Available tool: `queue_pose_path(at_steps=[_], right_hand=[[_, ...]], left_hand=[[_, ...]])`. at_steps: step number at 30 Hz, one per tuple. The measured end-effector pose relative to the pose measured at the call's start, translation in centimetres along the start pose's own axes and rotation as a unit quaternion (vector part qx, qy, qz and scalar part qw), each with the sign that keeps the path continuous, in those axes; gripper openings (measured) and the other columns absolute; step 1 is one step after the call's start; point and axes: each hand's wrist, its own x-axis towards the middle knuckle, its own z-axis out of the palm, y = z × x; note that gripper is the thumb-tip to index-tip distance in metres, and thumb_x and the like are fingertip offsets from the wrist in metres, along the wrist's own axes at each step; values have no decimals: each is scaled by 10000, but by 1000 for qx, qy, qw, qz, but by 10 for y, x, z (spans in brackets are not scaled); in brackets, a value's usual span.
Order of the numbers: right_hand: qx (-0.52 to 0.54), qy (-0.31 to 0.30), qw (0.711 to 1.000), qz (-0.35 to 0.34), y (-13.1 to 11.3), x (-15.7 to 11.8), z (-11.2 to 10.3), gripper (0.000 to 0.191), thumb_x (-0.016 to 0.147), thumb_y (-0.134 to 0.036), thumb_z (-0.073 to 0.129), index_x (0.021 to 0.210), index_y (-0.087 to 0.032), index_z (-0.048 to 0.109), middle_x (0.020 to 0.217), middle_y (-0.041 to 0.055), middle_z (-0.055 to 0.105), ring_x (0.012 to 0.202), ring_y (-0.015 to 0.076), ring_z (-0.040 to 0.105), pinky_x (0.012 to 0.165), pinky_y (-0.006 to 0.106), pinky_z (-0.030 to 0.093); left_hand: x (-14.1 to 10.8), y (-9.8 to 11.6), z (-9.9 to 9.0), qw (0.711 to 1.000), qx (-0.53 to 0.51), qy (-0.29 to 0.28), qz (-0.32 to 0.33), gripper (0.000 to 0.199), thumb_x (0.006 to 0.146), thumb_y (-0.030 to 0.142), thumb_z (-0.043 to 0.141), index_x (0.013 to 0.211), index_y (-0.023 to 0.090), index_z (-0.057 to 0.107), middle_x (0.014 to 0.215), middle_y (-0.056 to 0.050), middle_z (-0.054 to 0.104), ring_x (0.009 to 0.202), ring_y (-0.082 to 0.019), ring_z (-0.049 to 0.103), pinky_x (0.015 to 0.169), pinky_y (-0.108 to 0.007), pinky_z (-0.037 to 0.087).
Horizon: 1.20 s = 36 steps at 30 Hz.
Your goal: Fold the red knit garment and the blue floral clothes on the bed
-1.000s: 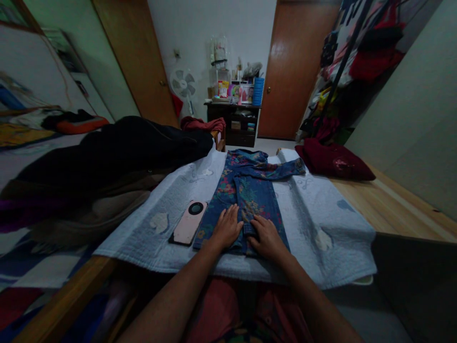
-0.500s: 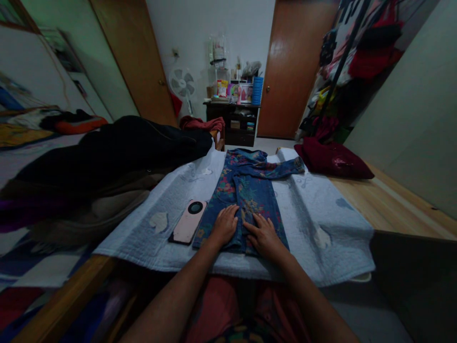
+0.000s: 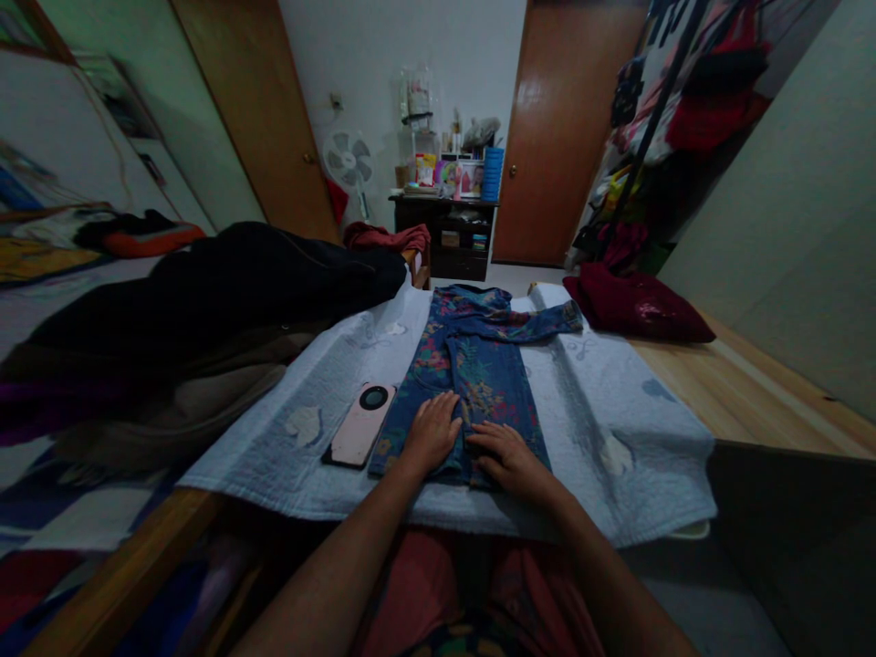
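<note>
A blue floral jacket [image 3: 479, 365] lies spread over a pale quilted cloth [image 3: 589, 438], one sleeve stretched to the right. My left hand [image 3: 434, 431] rests flat on its lower left panel, fingers extended and holding nothing. On the lower right panel lies my right hand [image 3: 507, 456], also open, with fingers pointing toward the middle opening. A pink phone [image 3: 359, 424] with a round black camera ring sits face down just left of the garment.
Dark clothing [image 3: 225, 283] is heaped at the left. A maroon cushion [image 3: 640, 306] stands at the right on a wooden surface [image 3: 677, 383]. Farther back are a white fan [image 3: 349, 160], a dark cabinet [image 3: 444, 228] with items on top, and hanging clothes [image 3: 712, 119].
My right hand has slid slightly toward me on the jacket, and its fingers are closer together. My left hand stays nearly in place.
</note>
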Motion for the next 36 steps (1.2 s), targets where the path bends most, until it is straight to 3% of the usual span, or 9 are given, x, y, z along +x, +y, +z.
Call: queue_pose_path(at_steps=[3,6,10,15,18,23,27,31,36], right_hand=[[42,78,995,44,12,0,-4,416,944,-261,379,1310,-209,570,1320,80,605,1222,198,545,1070,398,391],[-42,148,986,72,25,-1,-1,433,933,-242,385,1320,-152,555,1402,114,531,1327,240,444,1117,451,329],[-144,112,980,81,34,-5,8,468,929,-262,443,1376,-137,505,1489,119,427,1393,291,345,1136,503,268],[-174,73,977,103,28,-15,5,487,937,-305,464,1400,-157,484,1520,113,379,1408,288,318,1138,466,261],[-173,59,975,125,18,-19,-4,490,919,-305,486,1386,-160,496,1512,122,391,1385,284,356,1123,452,274],[-164,31,976,140,1,-18,-23,401,888,-254,472,1263,-175,590,1393,129,534,1256,276,499,1028,408,372],[-131,25,981,140,1,-14,-34,410,852,-124,394,1196,-141,617,1242,127,641,1143,216,585,971,303,397],[-116,31,981,153,9,-11,-41,445,863,-128,367,1259,-106,569,1186,139,666,1063,210,626,903,276,414],[-108,74,975,180,20,-6,-35,368,900,-141,348,1163,-130,606,1076,123,693,964,202,638,827,263,405]], left_hand=[[-1,3,-6,1000,-2,-17,9,529,958,468,416,1442,255,393,1552,-119,327,1420,-258,315,1147,-509,254],[-2,5,-11,999,4,-44,21,538,941,559,399,1422,320,420,1587,-95,248,1443,-268,261,1152,-527,221],[-2,7,-12,997,17,-68,19,566,892,542,507,1413,333,431,1582,-74,263,1446,-281,242,1162,-524,187],[-1,6,-12,998,2,-65,15,564,869,463,561,1403,330,439,1577,-65,273,1438,-282,253,1161,-523,181],[-1,5,-15,998,-37,-48,9,624,844,440,598,1416,274,414,1532,-91,352,1405,-271,312,1159,-490,206],[-2,2,-19,996,-89,4,-23,639,794,382,656,1369,211,435,1320,-84,545,1200,-238,495,1047,-377,369],[4,3,-18,994,-97,4,-59,462,837,379,606,1252,199,514,1127,-66,620,1055,-215,564,951,-342,412],[15,14,-18,987,-70,6,-144,230,869,398,546,972,197,591,942,-50,660,905,-204,605,826,-315,429],[21,26,-19,985,20,-20,-172,249,800,455,605,787,207,590,856,-54,675,855,-230,620,753,-322,418]])
